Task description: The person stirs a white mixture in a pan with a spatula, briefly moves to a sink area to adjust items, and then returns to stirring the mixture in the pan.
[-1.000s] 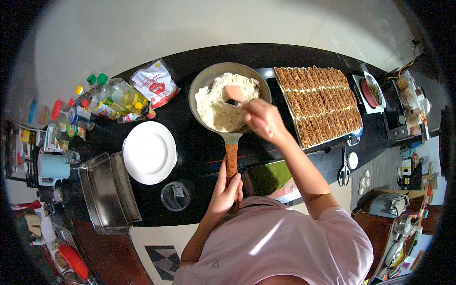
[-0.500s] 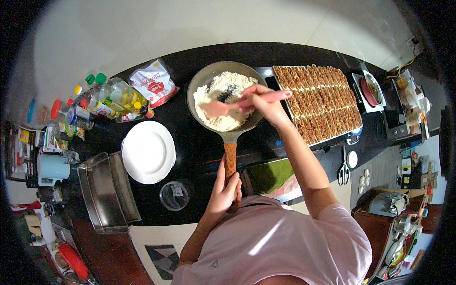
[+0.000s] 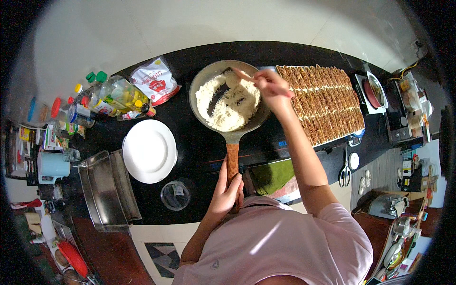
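Note:
My left hand (image 3: 227, 192) is wrapped round the wooden handle (image 3: 232, 159) of a grey frying pan (image 3: 199, 113). Pale, flour-like powder (image 3: 232, 111) lies in the pan, with dark streaks of the bare bottom showing through. Over the pan's right rim, my right hand (image 3: 274, 90) grips a pink spatula (image 3: 242, 75). The spatula's head reaches to the far side of the powder and is partly blurred.
Right of the pan lies a tray of browned, filled pieces (image 3: 323, 104). On the left are a white plate (image 3: 149, 151), a clear round container (image 3: 175, 195), a metal basin (image 3: 102, 199), bottles (image 3: 114, 95) and a white-and-red bag (image 3: 154, 80). Scissors (image 3: 345, 173) lie at the right.
My right hand has swept the spatula from the left part of the powder to the far right side. Another dark streak of pan bottom shows. My left hand keeps its hold on the handle.

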The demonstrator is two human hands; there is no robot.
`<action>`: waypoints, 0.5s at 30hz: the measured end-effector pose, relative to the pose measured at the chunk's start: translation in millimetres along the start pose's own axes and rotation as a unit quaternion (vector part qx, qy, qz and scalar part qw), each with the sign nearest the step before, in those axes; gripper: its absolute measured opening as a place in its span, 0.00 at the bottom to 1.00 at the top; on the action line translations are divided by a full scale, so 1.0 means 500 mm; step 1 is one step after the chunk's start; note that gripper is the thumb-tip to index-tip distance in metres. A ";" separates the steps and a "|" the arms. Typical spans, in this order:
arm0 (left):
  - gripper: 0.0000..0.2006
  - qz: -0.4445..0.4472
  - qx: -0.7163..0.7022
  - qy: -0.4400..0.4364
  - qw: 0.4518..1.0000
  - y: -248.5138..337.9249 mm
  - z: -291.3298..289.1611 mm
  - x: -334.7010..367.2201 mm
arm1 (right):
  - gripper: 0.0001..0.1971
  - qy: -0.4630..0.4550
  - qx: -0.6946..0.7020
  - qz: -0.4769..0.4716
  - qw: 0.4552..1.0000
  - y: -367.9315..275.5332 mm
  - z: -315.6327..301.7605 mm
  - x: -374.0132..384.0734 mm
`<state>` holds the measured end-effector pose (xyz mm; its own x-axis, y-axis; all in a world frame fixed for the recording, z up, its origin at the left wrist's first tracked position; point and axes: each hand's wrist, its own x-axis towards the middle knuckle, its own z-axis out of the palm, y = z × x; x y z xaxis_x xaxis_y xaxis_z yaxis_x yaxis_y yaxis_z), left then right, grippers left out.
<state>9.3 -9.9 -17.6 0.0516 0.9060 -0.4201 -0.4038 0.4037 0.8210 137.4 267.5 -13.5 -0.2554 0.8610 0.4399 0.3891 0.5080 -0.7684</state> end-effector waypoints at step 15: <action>0.32 0.000 -0.017 -0.006 1.000 0.004 -0.002 0.000 | 0.06 -0.202 0.171 0.045 0.963 -0.152 -0.061 -0.067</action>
<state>7.4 -9.2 -16.2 0.0633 0.9075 -0.4152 -0.4349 0.3996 0.8070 143.4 200.8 44.4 -0.5842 0.7863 0.2011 0.1287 0.3343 -0.9336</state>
